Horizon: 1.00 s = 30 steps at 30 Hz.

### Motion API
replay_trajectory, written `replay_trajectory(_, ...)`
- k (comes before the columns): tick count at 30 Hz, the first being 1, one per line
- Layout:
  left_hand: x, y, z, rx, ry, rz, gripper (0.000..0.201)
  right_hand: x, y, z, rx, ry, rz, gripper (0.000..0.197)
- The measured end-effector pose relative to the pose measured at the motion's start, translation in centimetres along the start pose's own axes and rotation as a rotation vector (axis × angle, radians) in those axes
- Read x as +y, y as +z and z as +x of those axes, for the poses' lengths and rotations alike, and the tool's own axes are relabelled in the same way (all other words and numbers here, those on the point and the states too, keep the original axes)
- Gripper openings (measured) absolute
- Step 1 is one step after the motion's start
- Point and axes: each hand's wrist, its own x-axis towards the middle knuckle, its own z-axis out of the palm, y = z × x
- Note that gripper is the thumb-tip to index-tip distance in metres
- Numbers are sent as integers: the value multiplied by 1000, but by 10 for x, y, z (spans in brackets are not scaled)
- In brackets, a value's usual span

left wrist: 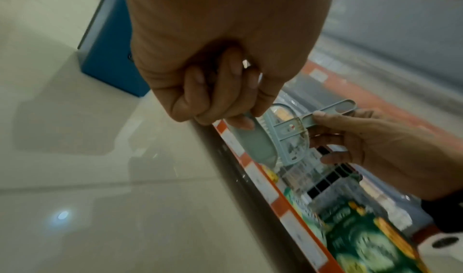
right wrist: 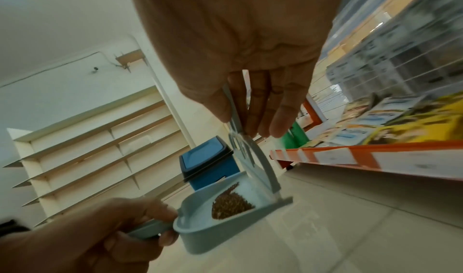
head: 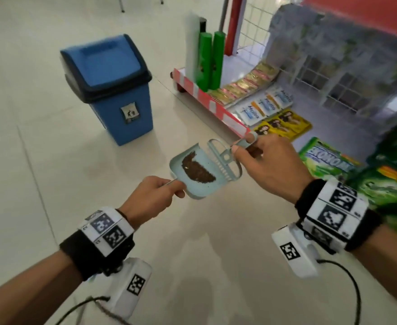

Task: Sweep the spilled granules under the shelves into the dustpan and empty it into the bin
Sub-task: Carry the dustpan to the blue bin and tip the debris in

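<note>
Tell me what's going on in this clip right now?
A person is cleaning up by a shop shelf. The left hand grips the handle of a small dustpan holding a pile of brown granules. The right hand pinches a small brush at the pan's open edge. The pan is held above the floor; the blue bin, lid shut, stands just beyond. Nothing is emptied yet.

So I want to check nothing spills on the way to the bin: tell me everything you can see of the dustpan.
The dustpan is a small pale blue-green tray of what looks like plastic, with low walls and a short handle. The left hand grips that handle and holds the pan off the floor, roughly level. A crescent heap of brown granules lies in it. The matching brush, pinched by the right hand, stands across its open edge. The blue bin stands beyond, apart, lid shut.
</note>
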Motion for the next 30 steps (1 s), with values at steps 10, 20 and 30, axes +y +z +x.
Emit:
replay_trajectory(10, 34, -149, 32, 136, -28, -242, 21, -112, 32, 144, 35, -97, 53, 29)
replay_trajectory(20, 62, -226, 102, 36, -119, -414, 14, -145, 65, 284, -44, -161, 69, 29)
replay_trajectory(30, 119, -256, 134, 87, -427, -448, 13, -167, 78, 345, -289, -174, -122, 39)
